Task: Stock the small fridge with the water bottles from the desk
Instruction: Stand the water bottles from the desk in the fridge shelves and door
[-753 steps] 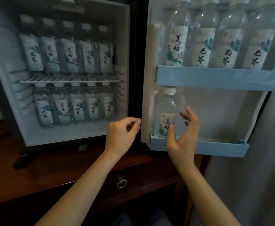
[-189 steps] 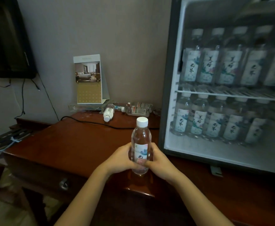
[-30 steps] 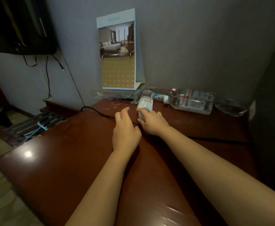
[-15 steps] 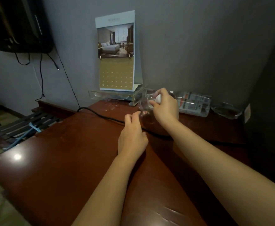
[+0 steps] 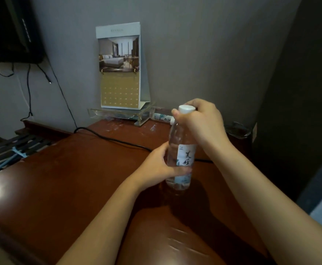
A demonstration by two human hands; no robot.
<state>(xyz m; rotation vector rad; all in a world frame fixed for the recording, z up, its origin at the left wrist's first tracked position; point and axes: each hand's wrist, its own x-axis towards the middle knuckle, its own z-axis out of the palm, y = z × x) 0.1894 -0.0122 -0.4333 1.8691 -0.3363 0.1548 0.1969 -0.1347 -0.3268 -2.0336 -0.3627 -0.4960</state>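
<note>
Under both hands, brown wooden desk (image 5: 60, 188). Far up-left of the left hand, dark wall screen (image 5: 9, 29). Behind the left hand, by the wall, standing calendar (image 5: 120, 69) on clear acrylic stand (image 5: 118, 114). Black cable (image 5: 108, 138) across the desk, running behind the left hand. Between the hands, water bottle (image 5: 181, 155), upright; cannot tell whether touching the desk or just above it. Right hand (image 5: 200, 125) curled over the top, pinching the neck under the white cap (image 5: 185, 109). Left hand (image 5: 156, 169) wrapped round the lower body at the label. Just behind the right hand, second bottle (image 5: 161, 116) on its side, mostly hidden.
</note>
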